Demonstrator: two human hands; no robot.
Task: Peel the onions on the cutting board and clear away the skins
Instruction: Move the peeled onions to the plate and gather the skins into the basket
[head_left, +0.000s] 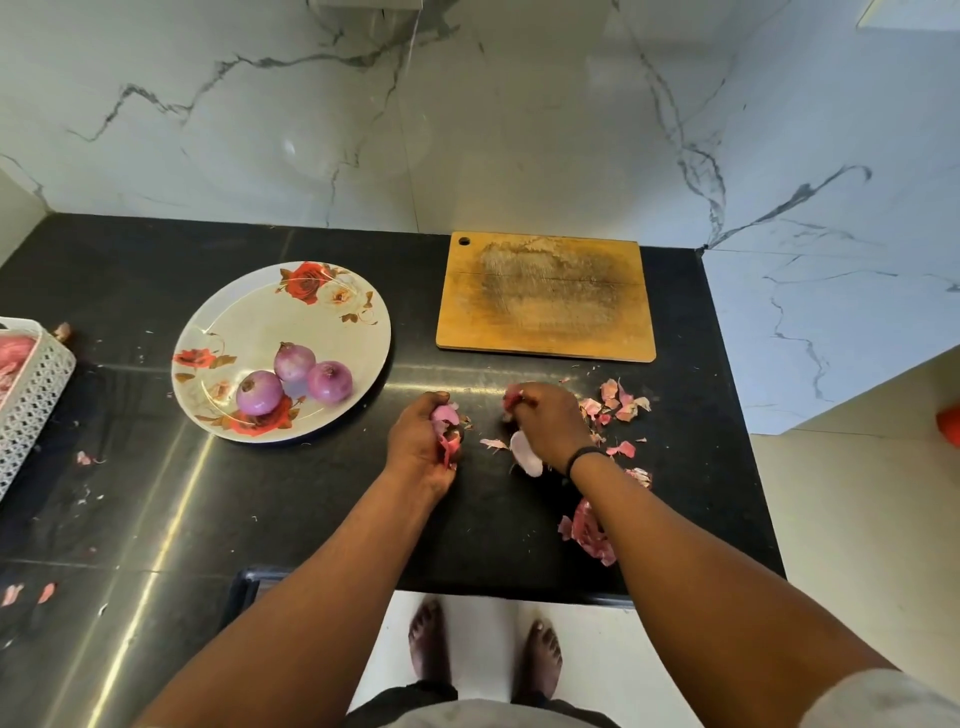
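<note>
From the head camera, both hands are low over the black bench (260, 519), close to each other. The left hand (423, 441) is curled around a bunch of pink onion skins (448, 426). The right hand (545, 423) has its fingers bent down on the bench, pinching a small piece of skin at the fingertips (514, 397); a pale, larger peel piece (524, 454) lies under its palm. More loose skins (618, 402) are scattered just beside the right hand on its outer side, and another heap (589, 530) lies beside the right forearm. Three peeled onions (293, 379) sit together on a flowered plate (311, 312), beyond the left hand and to its outer side. The wooden cutting board (545, 296) lies beyond the right hand. A white perforated basket (31, 395) stands far on the left hand's side.
</note>
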